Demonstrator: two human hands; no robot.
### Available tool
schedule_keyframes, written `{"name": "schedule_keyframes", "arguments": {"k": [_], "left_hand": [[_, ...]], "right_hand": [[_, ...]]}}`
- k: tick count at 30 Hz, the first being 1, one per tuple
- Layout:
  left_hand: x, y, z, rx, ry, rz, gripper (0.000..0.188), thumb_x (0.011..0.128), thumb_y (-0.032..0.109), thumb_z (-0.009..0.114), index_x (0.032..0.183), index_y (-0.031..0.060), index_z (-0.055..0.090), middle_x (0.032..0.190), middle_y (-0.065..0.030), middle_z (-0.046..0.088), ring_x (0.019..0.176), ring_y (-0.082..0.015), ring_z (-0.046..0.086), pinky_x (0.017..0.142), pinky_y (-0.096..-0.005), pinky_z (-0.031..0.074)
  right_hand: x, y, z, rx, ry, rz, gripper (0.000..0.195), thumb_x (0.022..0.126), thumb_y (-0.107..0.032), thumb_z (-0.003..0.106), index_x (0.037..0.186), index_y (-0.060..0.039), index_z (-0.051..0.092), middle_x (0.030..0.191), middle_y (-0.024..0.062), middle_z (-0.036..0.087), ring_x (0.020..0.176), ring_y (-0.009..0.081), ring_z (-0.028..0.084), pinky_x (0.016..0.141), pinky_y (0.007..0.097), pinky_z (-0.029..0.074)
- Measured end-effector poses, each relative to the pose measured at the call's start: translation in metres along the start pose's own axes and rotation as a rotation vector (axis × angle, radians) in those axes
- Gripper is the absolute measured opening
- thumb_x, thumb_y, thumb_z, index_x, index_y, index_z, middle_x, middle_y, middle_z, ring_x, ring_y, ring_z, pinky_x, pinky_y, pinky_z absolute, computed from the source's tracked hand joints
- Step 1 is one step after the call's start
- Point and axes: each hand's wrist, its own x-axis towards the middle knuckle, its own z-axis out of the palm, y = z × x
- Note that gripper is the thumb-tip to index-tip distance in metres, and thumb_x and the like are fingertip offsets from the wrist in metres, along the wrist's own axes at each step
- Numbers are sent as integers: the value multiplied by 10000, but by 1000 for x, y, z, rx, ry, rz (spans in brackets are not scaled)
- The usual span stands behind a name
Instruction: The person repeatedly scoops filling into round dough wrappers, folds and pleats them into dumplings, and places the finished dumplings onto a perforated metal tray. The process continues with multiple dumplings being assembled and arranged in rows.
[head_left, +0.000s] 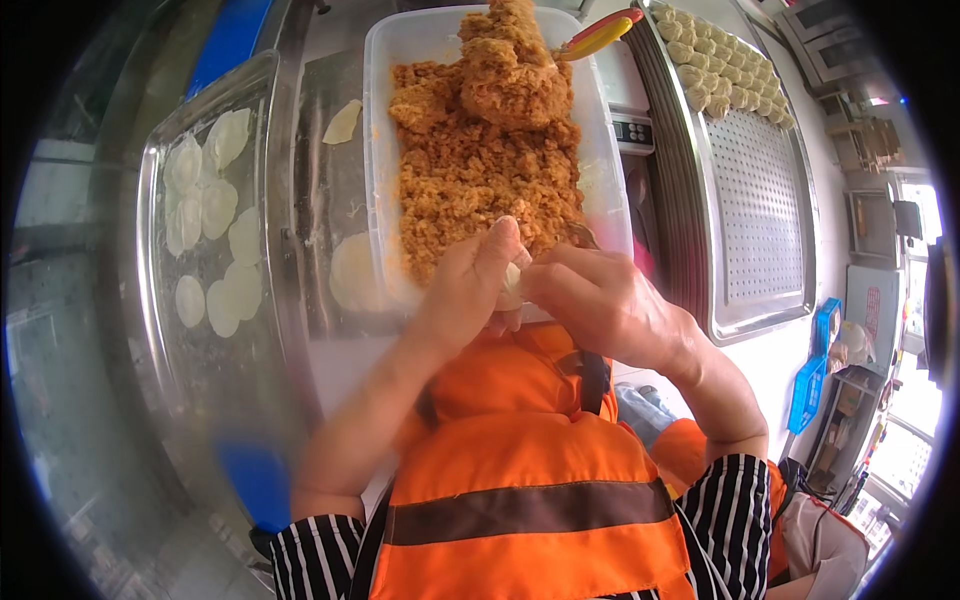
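My left hand (463, 289) cups a small pale dough bun (511, 289), its thumb on top near the filling. The fingers of my right hand (607, 300) pinch the bun's edge from the other side. Most of the bun is hidden by my fingers. Both hands are over the near end of a translucent plastic tub (606, 180) of crumbly orange-brown minced filling (487, 172). A taller heap of filling (514, 75) rises at the tub's far end. Close to my left hand, a round dough wrapper (356, 274) lies on the metal surface.
On the left, a metal tray (214, 367) holds several round wrappers (219, 210). Yellow (596, 39) and red (611, 22) handles stick out of the tub. A digital scale (632, 133) stands beside stacked perforated trays (757, 217); the top one carries rows of pleated buns (716, 64).
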Motion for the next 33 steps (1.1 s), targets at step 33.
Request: {"name": "schedule_keyframes", "arguments": {"k": [33], "left_hand": [[58, 5, 67, -95, 4, 150, 533, 1051, 511, 285, 1166, 52, 530, 913, -48, 632, 775, -108, 610, 655, -251, 506]], "right_hand": [[-57, 26, -37, -242, 482, 144, 226, 678, -99, 762, 884, -77, 671, 899, 37, 611, 874, 245, 578, 797, 368, 443]]}}
